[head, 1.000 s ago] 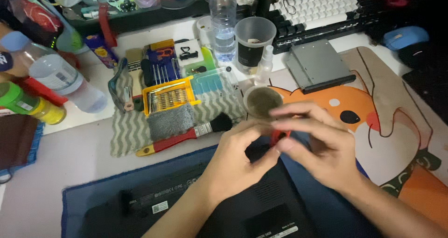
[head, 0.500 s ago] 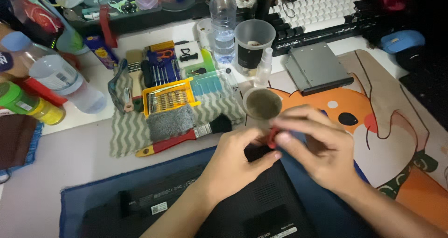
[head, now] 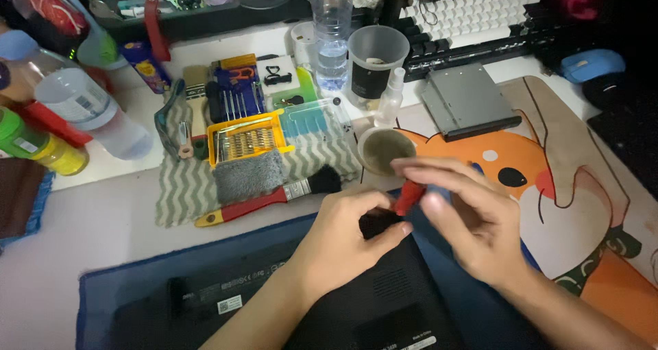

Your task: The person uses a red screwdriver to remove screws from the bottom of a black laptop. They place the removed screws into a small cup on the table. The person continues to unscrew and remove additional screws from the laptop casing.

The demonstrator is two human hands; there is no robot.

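I pinch a red-handled tool (head: 410, 196) in my right hand (head: 473, 233) while my left hand (head: 343, 244) closes on its dark tip to steady it above the upturned black laptop (head: 301, 302).

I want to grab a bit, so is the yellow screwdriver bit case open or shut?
Open: the yellow screwdriver bit case lies flat on the zigzag cloth with its rows of metal bits uncovered.
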